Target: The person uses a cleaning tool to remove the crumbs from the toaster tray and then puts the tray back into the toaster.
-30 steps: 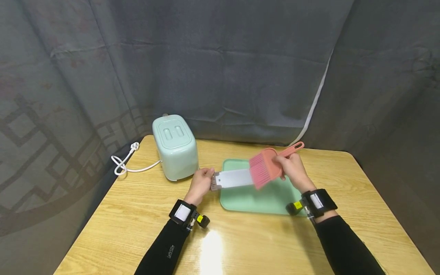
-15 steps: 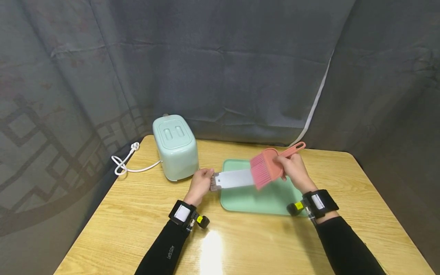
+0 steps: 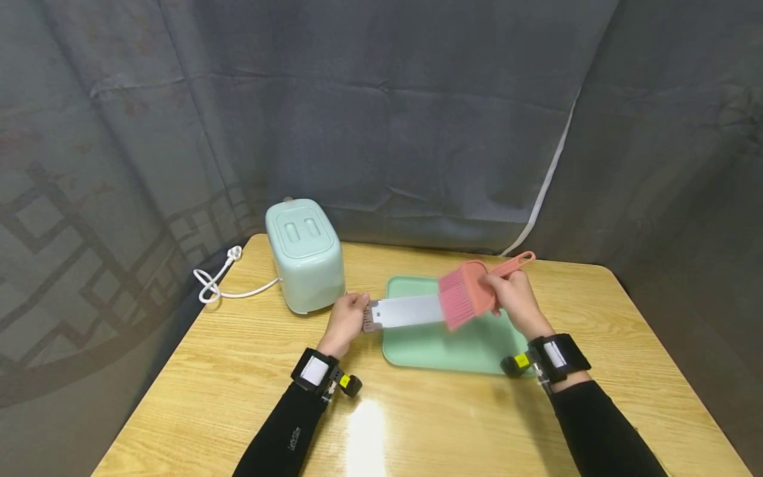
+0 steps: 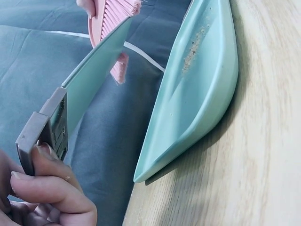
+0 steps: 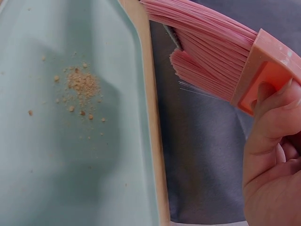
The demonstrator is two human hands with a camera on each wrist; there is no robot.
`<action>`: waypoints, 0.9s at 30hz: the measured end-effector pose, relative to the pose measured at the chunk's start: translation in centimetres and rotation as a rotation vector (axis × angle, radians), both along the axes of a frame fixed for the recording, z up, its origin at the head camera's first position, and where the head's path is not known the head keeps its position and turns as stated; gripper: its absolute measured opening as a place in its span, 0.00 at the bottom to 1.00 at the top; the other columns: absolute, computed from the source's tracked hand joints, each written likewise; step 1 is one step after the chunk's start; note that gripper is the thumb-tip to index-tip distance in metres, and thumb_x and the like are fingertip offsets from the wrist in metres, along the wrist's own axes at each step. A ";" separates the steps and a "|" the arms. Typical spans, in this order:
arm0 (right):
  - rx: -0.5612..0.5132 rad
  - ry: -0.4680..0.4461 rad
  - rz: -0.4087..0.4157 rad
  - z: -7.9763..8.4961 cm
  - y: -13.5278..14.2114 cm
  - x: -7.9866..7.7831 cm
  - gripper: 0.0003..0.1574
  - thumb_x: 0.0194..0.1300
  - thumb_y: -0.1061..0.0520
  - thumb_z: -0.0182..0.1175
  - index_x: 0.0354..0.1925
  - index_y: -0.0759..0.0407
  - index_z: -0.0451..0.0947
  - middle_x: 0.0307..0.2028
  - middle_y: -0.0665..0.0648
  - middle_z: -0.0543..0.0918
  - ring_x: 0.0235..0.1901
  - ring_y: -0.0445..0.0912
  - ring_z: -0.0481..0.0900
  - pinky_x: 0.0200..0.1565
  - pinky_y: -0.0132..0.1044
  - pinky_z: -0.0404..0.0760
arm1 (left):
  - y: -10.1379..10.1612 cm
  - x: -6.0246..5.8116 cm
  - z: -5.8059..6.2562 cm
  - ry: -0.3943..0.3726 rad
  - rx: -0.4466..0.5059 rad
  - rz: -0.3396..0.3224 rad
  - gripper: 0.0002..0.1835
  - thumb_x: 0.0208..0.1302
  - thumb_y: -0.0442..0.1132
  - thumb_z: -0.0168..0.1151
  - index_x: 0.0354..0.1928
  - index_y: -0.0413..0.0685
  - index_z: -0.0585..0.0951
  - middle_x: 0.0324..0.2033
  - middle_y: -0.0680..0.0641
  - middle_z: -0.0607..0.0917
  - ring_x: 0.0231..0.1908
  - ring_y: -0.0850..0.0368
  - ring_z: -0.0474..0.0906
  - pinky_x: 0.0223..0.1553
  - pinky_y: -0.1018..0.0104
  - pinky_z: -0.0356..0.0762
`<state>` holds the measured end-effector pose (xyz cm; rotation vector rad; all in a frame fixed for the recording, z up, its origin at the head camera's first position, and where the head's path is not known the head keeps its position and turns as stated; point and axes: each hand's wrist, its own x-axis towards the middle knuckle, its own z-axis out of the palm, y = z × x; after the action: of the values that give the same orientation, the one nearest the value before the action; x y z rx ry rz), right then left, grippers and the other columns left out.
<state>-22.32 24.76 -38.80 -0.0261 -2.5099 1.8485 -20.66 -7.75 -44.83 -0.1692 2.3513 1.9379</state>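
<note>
Above the green tray (image 3: 435, 356), my left hand (image 3: 345, 323) pinches the grey end of a flat metal crumb tray (image 3: 411, 311). My right hand (image 3: 516, 301) grips a pink brush (image 3: 473, 289) where the handle meets the head. Its bristles (image 5: 211, 54) lie against the far end of the crumb tray, parted around the edge in both wrist views. Below, a small heap of brown crumbs (image 5: 82, 85) lies on the green tray, with loose bits scattered about. The brush head hides the crumb tray's far end in the head view.
A pale green toaster (image 3: 306, 258) stands just left of the left hand. Its white cord and plug (image 3: 220, 281) trail off the table's left edge. The wooden table (image 3: 429, 424) extends around the tray, and a grey curtain (image 3: 381, 132) hangs behind.
The brush and right hand have shifted slightly right and down, toward the crumb tray's far end. The left hand and crumb tray have barely moved.
</note>
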 end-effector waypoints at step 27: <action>-0.085 0.008 -0.017 -0.1 0.5 0.8 0.10 0.73 0.60 0.56 0.37 0.68 0.76 0.14 0.46 0.79 0.08 0.39 0.70 0.15 0.34 0.72 | 0.3 0.1 0.1 -0.001 -0.027 0.012 0.18 0.82 0.45 0.50 0.42 0.37 0.80 0.31 0.48 0.76 0.32 0.56 0.72 0.32 0.67 0.70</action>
<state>-21.52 25.21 -38.90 -0.0414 -2.4169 1.9442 -20.59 -7.48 -44.76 -0.1867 2.3821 1.9120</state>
